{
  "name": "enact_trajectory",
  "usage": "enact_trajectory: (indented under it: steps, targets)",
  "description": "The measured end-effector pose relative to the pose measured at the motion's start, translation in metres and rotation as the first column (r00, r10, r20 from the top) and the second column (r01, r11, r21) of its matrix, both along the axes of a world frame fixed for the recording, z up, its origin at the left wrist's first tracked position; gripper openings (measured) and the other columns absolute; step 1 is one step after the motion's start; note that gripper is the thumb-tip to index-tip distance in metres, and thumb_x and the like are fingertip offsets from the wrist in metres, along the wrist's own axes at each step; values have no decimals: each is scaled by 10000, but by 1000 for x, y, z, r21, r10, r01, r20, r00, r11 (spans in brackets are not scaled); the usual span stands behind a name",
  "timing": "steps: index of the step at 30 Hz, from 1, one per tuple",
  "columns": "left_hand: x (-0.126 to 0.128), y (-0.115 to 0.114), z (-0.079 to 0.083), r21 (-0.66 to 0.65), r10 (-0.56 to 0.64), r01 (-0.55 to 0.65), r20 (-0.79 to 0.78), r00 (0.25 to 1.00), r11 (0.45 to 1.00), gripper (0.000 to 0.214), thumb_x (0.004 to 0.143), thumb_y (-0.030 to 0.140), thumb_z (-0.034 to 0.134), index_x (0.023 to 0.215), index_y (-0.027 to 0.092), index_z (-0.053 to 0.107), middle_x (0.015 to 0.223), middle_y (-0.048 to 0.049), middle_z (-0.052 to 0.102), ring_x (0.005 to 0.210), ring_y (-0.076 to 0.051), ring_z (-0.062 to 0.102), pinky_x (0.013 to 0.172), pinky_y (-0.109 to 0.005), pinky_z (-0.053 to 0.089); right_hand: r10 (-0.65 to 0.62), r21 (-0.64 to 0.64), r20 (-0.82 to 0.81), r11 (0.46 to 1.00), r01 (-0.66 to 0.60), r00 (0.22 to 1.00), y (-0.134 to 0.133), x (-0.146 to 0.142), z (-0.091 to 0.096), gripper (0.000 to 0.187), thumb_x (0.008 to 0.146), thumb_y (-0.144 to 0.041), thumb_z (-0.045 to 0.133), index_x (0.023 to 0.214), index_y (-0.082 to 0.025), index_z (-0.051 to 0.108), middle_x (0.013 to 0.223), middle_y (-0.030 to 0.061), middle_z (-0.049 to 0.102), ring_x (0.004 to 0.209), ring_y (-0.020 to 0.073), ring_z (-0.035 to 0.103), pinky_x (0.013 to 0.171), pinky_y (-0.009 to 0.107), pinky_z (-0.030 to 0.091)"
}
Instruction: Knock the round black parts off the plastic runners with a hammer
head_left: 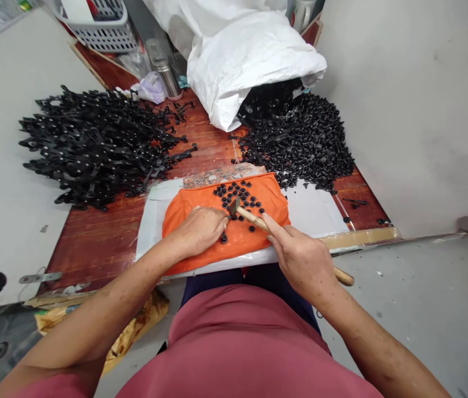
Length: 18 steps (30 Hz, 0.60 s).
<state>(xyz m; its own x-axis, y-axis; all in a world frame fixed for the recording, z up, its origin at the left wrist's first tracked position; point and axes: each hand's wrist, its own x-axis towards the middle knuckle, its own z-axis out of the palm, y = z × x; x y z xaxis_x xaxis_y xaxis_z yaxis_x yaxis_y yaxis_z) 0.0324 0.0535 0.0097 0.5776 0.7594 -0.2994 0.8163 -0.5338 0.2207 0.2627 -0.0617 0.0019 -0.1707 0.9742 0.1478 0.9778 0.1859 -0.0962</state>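
My right hand (302, 257) is wrapped round the wooden handle of a small hammer (251, 217). The dark hammer head is close to the fingertips of my left hand (203, 228), which is closed in a pinch. What those fingers hold is hidden or too small to name. Both hands are over an orange cloth (201, 257) spread in front of me. Several small round black plastic pieces (252, 228) lie scattered on the cloth around the hammer head. One black piece (224, 238) lies just below my left fingertips.
A large heap of long black plastic parts (93, 143) covers the table's left. Small black pieces (304, 138) spill from a white sack (254, 55) at the back right. Behind stand a steel flask (166, 74) and a grey plastic basket (103, 36). Grey panels flank the table.
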Motion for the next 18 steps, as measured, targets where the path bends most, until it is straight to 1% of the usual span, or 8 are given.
enact_trajectory:
  steps: [2,4,7,10,12,14,16,18]
  targets:
    - [0,0,0,0,-5,5,10,1000,1000,407,1036,267,332,854,163,681,950,-124,767,880,-247,707,831,-355,451,-23,27,-7,999,24,1000,1,0,1,514,1071,-250,437,1583,-285,464,900,34,740,684,162,660,587,276,399]
    - [0,-1,1,17,-11,11,8,1000,1000,402,1032,260,333,859,164,683,949,-126,766,877,-249,705,819,-355,451,-38,15,9,999,38,999,1,-1,1,522,1060,-224,442,1579,-274,472,876,34,734,667,161,655,574,276,387]
    - [1,-2,1,33,-21,21,-10,1000,999,410,1030,254,325,851,164,683,925,-130,761,865,-253,702,803,-357,449,0,-17,46,1000,0,999,1,0,3,536,1028,-170,471,1553,-271,513,830,30,720,626,160,640,548,282,362]
    - [3,-3,2,33,-22,23,-11,1000,999,420,1034,259,312,833,166,670,909,-134,755,860,-260,694,805,-363,447,-12,53,11,999,11,1000,2,1,8,518,1055,-226,455,1569,-278,493,840,32,721,646,161,643,571,279,393]
    - [3,-3,1,34,-17,17,3,1000,999,411,1031,259,313,825,169,657,909,-132,750,858,-260,687,807,-363,443,-40,105,-38,993,44,998,1,3,10,503,1076,-283,440,1578,-275,482,840,29,723,649,161,643,588,279,421]
    - [2,-3,-1,30,-2,1,32,999,1000,393,1024,257,318,820,174,644,909,-127,743,854,-257,677,803,-359,437,-33,106,-123,993,46,992,1,5,8,497,1085,-297,430,1579,-267,479,873,28,739,683,163,665,627,274,459]
    - [-1,-2,-2,20,29,-31,81,996,999,385,1023,267,318,807,182,625,893,-116,732,837,-250,664,785,-352,429,-22,74,-235,996,41,972,-1,10,3,489,1087,-289,430,1572,-255,484,965,36,768,773,174,708,699,273,505]
    - [-5,-1,-3,4,60,-61,140,988,998,391,1026,290,308,775,195,592,859,-99,716,806,-237,648,760,-341,420,-45,55,-341,996,67,939,-2,16,-3,481,1085,-287,439,1561,-242,494,1098,54,782,894,190,738,788,282,540]
